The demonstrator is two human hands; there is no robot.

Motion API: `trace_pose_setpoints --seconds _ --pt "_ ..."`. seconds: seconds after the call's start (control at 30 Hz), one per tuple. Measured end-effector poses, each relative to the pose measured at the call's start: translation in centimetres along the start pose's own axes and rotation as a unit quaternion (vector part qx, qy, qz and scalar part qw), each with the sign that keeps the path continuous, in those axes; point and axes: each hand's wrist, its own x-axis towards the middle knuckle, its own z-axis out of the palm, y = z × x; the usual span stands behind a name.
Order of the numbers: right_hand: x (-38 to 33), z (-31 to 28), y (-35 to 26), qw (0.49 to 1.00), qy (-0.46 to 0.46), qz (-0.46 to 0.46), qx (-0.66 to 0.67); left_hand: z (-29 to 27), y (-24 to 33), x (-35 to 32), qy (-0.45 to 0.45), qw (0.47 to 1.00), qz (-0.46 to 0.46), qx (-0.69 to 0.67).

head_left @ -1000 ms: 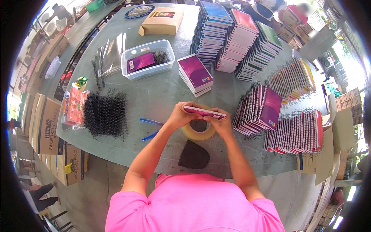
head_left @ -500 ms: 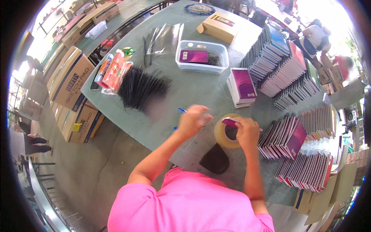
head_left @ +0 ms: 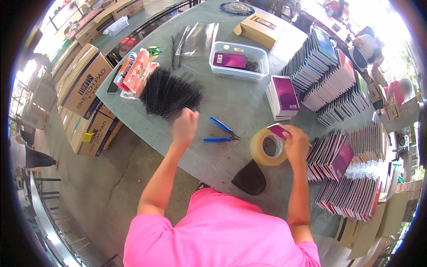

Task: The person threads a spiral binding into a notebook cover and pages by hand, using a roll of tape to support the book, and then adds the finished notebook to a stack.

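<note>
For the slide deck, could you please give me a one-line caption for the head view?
Left hand near black binding coils, right hand holding a purple notebook beside a tape roll.

Your shirt (head_left: pixel 222 231) is plain pink. The tape roll (head_left: pixel 267 147) is tan, the pliers (head_left: pixel 221 132) blue-handled, the coils (head_left: pixel 169 92) black. The pad (head_left: pixel 284 92) is magenta-covered; the table (head_left: pixel 231 102) grey-green; the pouch (head_left: pixel 250 178) black.
</note>
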Motion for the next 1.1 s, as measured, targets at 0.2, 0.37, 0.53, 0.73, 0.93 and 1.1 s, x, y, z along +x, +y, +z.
trace_pose_setpoints --seconds 0.2,0.37,0.53,0.73,0.93,1.1 --pt "-0.8 0.0 -0.6 1.0 -0.003 0.016 -0.002 -3.9 5.0 2.4 0.135 0.947 -0.049 -0.288" --pt "-0.3 0.7 0.4 1.0 0.004 -0.009 -0.007 -0.1 -1.7 2.2 0.135 0.972 0.176 -0.075" --pt "0.0 0.3 -0.4 1.0 -0.015 0.011 -0.013 0.0 -2.0 0.4 0.079 0.959 0.27 -0.004" --pt "-0.4 0.3 0.1 1.0 -0.01 0.026 0.008 -4.2 -0.4 0.1 0.049 0.99 0.107 0.079" --pt "0.3 0.1 -0.3 1.0 -0.013 0.023 0.011 -3.0 -3.8 -0.9 0.041 0.975 0.052 0.213" --pt "-0.2 0.2 -0.1 0.999 -0.023 0.027 0.029 -3.3 -4.0 -0.5 0.035 0.961 0.085 0.26"
